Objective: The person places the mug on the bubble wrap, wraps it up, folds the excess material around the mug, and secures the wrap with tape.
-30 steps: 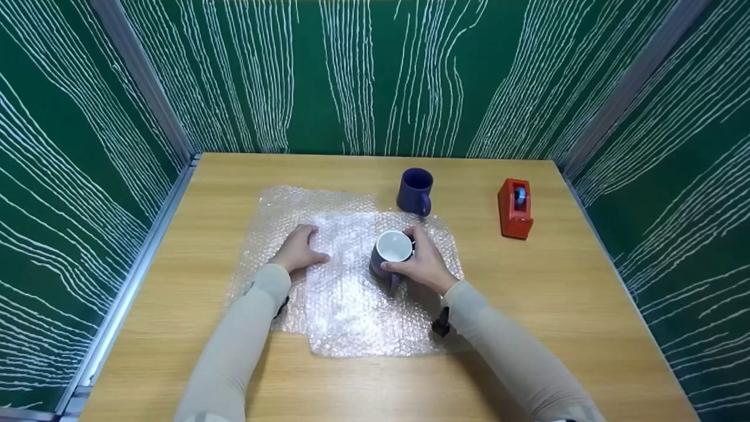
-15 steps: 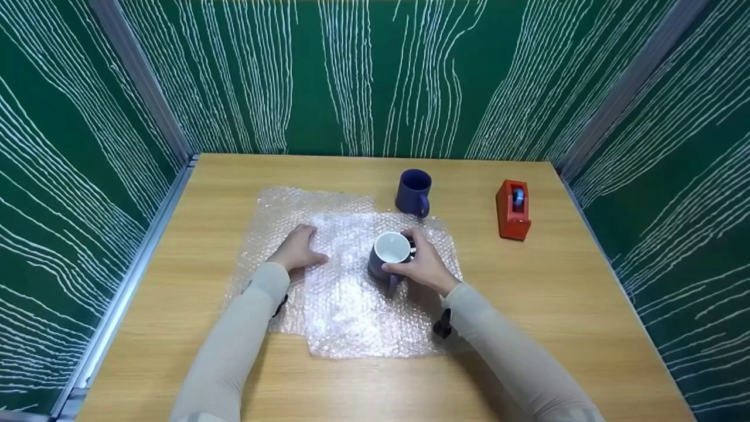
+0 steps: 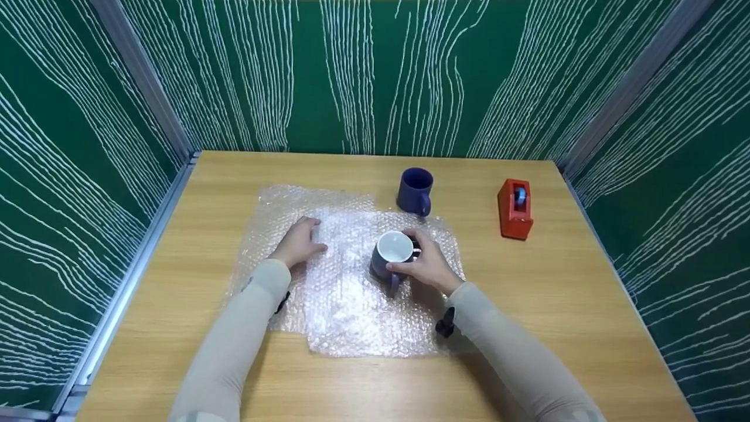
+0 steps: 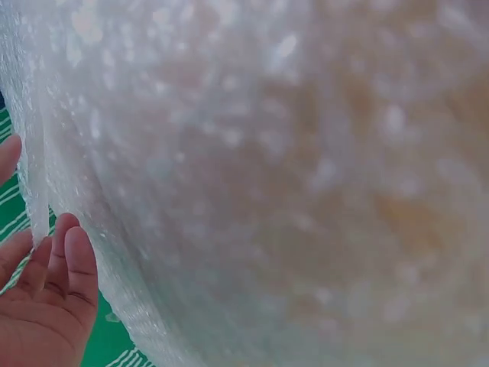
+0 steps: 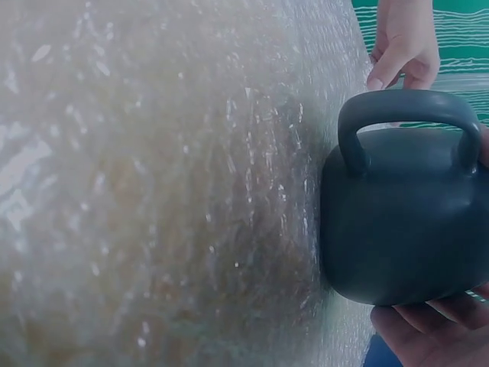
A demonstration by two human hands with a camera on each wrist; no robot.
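Note:
My right hand (image 3: 430,266) grips a dark mug (image 3: 382,266) with a pale inside, thumb and fingers around its upper part. The mug stands upright on the right part of a bubble wrap sheet (image 3: 351,322). In the right wrist view the mug (image 5: 397,229) shows its handle, with the base close against the wrap. My left hand (image 3: 295,243) is at the left edge of that sheet, thumb and fingers spread apart. The left wrist view shows the sheet's edge passing between the thumb and the fingers (image 4: 80,264).
Another bubble wrap sheet (image 3: 281,205) lies partly under the first, to the left. Behind them stands a dark blue mug (image 3: 413,196), its handle towards me. A red tape dispenser (image 3: 515,211) sits at the right on the wooden table (image 3: 527,328). Green panels (image 3: 304,76) enclose the table.
My left hand has shifted slightly away from me along the sheet's edge, its thumb a little farther back. The right hand and the gripped mug stay almost in place.

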